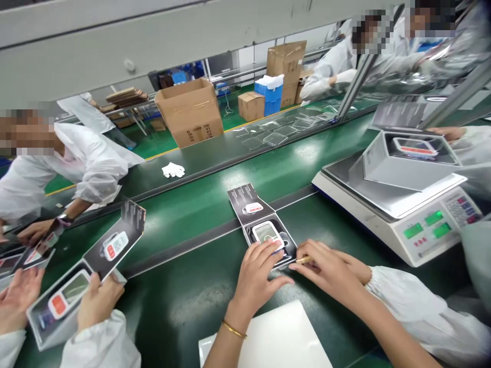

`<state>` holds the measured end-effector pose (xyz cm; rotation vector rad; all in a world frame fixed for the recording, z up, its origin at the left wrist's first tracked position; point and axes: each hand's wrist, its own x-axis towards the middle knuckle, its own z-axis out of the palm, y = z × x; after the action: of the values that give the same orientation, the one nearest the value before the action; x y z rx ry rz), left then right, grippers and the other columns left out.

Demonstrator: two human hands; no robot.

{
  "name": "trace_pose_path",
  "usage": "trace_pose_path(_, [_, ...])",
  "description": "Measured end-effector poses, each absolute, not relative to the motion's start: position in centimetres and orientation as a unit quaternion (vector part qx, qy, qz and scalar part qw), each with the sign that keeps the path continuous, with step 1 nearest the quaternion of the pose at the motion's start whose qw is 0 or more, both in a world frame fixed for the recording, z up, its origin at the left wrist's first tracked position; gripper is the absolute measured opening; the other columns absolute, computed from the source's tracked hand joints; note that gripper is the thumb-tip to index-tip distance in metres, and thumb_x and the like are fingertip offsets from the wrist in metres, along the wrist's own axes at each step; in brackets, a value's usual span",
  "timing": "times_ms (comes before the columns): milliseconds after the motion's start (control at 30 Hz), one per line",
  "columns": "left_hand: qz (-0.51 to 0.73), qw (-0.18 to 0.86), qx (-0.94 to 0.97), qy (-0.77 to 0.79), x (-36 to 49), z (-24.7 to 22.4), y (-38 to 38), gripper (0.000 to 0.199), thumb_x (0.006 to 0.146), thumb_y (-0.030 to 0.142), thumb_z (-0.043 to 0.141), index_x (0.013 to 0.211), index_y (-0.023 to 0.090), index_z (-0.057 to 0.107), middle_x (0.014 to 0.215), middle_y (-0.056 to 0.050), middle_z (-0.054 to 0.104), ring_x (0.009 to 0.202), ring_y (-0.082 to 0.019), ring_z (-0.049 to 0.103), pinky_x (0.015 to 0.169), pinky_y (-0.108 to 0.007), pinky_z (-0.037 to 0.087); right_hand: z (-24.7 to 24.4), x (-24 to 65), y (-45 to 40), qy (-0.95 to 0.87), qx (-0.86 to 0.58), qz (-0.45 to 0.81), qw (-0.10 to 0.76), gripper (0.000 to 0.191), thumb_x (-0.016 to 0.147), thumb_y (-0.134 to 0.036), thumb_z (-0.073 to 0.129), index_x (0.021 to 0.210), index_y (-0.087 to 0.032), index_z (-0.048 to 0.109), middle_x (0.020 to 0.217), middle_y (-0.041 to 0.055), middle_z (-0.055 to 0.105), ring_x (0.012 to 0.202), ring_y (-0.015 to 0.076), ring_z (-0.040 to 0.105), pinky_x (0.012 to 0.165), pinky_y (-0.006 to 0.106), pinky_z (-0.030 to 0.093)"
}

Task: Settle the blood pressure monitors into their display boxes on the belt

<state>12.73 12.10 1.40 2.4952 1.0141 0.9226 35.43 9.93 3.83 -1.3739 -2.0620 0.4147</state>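
An open dark box (288,240) with a white-framed device (264,231) inside lies at the middle, its printed lid (245,202) folded back. My left hand (261,268) rests over the box's near part, fingers spread on the device and the thumb stretched out to the right. At the box's right near corner, my right hand (322,266) pinches a small thin yellowish item (304,260). Below my hands is a white flat sheet or board (289,337).
At right a scale (418,230) bears another open box (395,163). A co-worker's hands hold an open box (65,306) at left. Another person's sleeve (418,301) reaches in beside my right forearm. A white glove (173,170) lies across the belt.
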Motion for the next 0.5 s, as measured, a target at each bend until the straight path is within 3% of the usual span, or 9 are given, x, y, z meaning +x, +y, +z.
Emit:
trace_pose_path(100, [0.354,0.131,0.845,0.379,13.6,0.9,12.0,0.028,0.101,0.03,0.061,0.128,0.027,0.058,0.14,-0.001,0.069,0.134,-0.02,0.06,0.117,-0.049,0.046,2.9,34.9,9.7,-0.757,-0.541,0.108,0.35,0.024,0.105,-0.045,0.056,0.091,-0.025,0.057,0.087,0.0009,0.066,0.077,0.0202,0.062,0.075,0.036,0.046])
trace_pose_path(200, [0.361,0.121,0.843,0.38,14.0,0.5,11.9,0.03,0.102,0.024,0.059,0.131,0.027,0.057,0.139,0.0,0.069,0.133,-0.02,0.061,0.114,-0.048,0.048,1.8,34.6,8.4,-0.712,-0.559,0.068,0.42,0.015,0.102,-0.038,0.062,0.095,-0.025,0.061,0.089,0.0023,0.067,0.082,0.0214,0.065,0.077,0.036,0.049])
trace_pose_path(267, [0.362,0.106,0.848,0.373,14.0,0.4,12.0,0.032,0.102,0.022,0.056,0.134,0.025,0.056,0.14,-0.001,0.069,0.133,-0.02,0.061,0.113,-0.048,0.05,1.0,34.1,7.3,-0.724,-0.543,0.079,0.418,0.011,0.102,-0.037,0.062,0.105,-0.027,0.066,0.095,0.0034,0.069,0.088,0.0218,0.068,0.083,0.036,0.053])
trace_pose_path(367, [0.357,0.07,0.859,0.361,13.6,0.4,12.2,0.036,0.103,0.019,0.051,0.139,0.023,0.054,0.141,-0.002,0.068,0.134,-0.02,0.061,0.112,-0.048,0.051,-0.2,33.0,6.3,-0.752,-0.541,0.14,0.351,0.028,0.102,-0.041,0.061,0.129,-0.036,0.067,0.103,0.0027,0.071,0.091,0.0212,0.072,0.092,0.038,0.056])
trace_pose_path(500, [0.33,-0.005,0.877,0.35,11.2,0.8,11.9,0.037,0.104,0.021,0.05,0.141,0.021,0.055,0.142,0.0,0.067,0.134,-0.018,0.06,0.113,-0.043,0.051,-1.2,32.2,5.3,-0.67,-0.607,0.248,0.348,0.054,0.1,-0.047,0.061,0.15,-0.032,0.05,0.093,0.0005,0.068,0.078,0.0173,0.071,0.076,0.029,0.06])
